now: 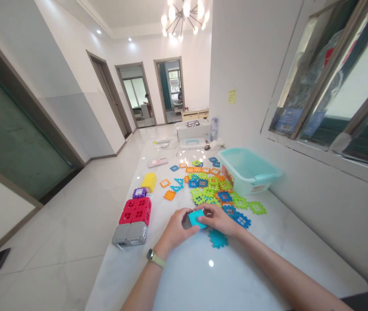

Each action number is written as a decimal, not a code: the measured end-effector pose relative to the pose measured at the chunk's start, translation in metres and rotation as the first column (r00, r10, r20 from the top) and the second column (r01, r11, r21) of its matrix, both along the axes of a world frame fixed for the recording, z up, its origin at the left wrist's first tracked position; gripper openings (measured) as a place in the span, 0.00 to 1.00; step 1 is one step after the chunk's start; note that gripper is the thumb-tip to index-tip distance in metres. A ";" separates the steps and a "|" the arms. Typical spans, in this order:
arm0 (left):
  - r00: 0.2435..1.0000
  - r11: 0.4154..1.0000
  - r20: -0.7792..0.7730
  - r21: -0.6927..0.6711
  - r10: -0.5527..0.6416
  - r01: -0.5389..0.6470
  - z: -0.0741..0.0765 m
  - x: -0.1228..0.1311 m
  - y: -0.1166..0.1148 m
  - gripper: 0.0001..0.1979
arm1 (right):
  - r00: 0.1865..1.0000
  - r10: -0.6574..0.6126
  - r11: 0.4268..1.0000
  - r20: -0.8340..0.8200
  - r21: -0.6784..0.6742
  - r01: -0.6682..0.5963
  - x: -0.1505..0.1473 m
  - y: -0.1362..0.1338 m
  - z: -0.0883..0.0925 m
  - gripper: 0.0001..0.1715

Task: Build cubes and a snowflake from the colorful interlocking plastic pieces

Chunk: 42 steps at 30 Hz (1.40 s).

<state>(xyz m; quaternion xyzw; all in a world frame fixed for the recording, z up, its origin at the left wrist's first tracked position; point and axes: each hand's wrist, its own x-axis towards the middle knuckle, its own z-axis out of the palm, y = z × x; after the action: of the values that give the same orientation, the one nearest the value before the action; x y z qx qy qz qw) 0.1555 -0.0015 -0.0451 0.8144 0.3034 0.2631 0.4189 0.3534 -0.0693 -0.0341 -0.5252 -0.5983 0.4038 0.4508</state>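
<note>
Near the front of the white counter [187, 276], the left hand [174, 231] and right hand [219, 219] meet on a teal tile [197, 218], held just above the surface. The fingers [208, 211] of both hands are curled narrow, pinching its opposite edges. A second teal piece [218, 239] lies just beside the right wrist. A loose tile pile [211, 186] spreads behind, with a red block [139, 210] off to the left.

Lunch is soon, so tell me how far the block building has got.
Done: the red box, grey box, purple box and yellow box stand assembled at the edge of the table. In hand: the left hand and right hand together hold a teal piece. Left: many loose tiles lie spread beside the tub.
</note>
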 end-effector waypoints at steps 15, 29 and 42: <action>0.993 0.991 0.069 0.095 -0.101 0.094 0.008 -0.002 0.004 0.26 | 0.961 0.079 0.995 0.266 0.040 -0.093 0.005 -0.003 0.002 0.33; 0.993 0.996 0.089 0.056 -0.075 0.070 0.003 -0.001 0.010 0.26 | 0.941 -0.005 0.994 0.337 0.106 -0.032 0.000 0.002 0.005 0.27; 0.992 0.996 0.093 0.022 -0.084 0.082 0.001 -0.003 0.005 0.34 | 0.925 -0.052 0.987 0.377 0.162 -0.011 0.007 0.000 0.003 0.46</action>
<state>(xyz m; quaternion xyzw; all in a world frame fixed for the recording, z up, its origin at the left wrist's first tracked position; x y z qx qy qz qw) 0.1526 0.0037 -0.0436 0.8169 0.2467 0.2863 0.4358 0.3599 -0.0696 -0.0312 -0.5616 -0.6992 0.2402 0.3716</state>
